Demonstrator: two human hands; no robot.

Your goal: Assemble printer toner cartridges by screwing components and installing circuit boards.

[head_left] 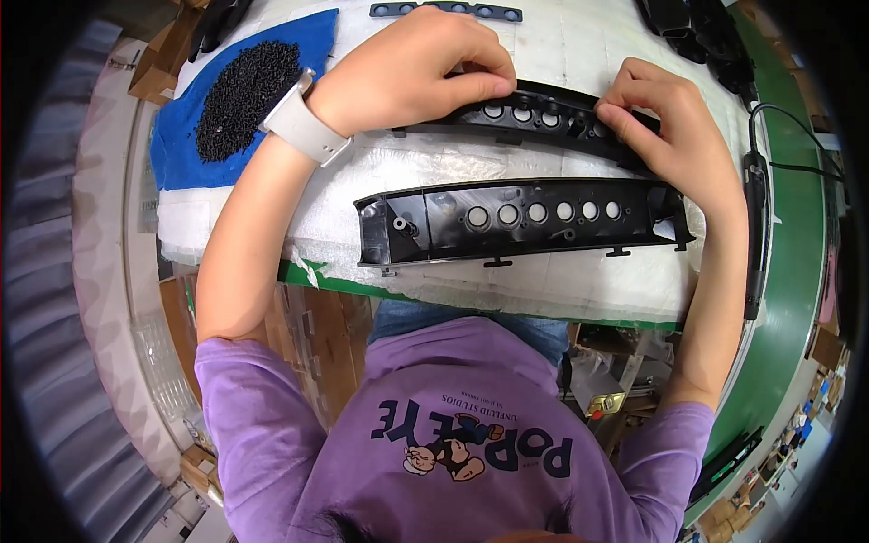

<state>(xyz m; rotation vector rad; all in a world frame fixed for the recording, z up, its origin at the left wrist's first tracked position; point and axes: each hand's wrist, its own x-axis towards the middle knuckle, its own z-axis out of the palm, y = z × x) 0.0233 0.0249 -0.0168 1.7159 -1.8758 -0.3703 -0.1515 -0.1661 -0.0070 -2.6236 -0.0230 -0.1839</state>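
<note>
A long, curved black plastic panel (pixel 534 119) with a row of round holes lies across the white-covered table under both hands. My left hand (pixel 425 68) is closed at its upper edge, thumb against the near side and fingers bent over the far side. On the right, my right hand (pixel 668 122) pinches the same edge between thumb and fingers; whether a small part sits in the pinch is hidden. Nearer to me rests a second black panel (pixel 453 222) of like shape, untouched, its row of round holes showing white.
Small black cylindrical pieces (pixel 243 95) are heaped on a blue cloth (pixel 176 154) at the left. A blue-grey strip with round studs (pixel 445 11) lies at the far edge. Black parts (pixel 692 32) sit far right, near a black pen-shaped tool with a cable (pixel 754 226).
</note>
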